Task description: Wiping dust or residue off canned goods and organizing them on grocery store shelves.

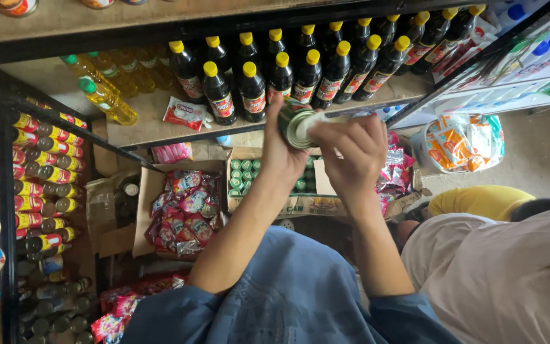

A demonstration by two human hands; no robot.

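**Can in hand at the shelf edge**

Cans (39, 191) with red and yellow labels fill the rack at my far left, and the lowest ones fade into shadow where I cannot tell them apart. Next along, yellow oil bottles (106, 95) stand at the left end of the wooden shelf (154, 130), with bare board in front of them up to its front edge. Below that edge an open carton of red sweet packets (183, 213) sits beside a carton of green-topped cans (244, 173), which my forearms partly cover.

My left hand (281, 156) is clasped around a green can (297, 125), held just in front of the shelf's front edge with its metal end turned toward me; its label is mostly hidden by my fingers. My right hand (348, 153) is pinched on a small white piece at the can's rim, too blurred to make out.

Behind them, dark bottles with yellow caps (307, 73) crowd the shelf's middle and right end, leaving little room there. At my right, another person's shoulder in a pale shirt (498, 267) is cut off by the frame.
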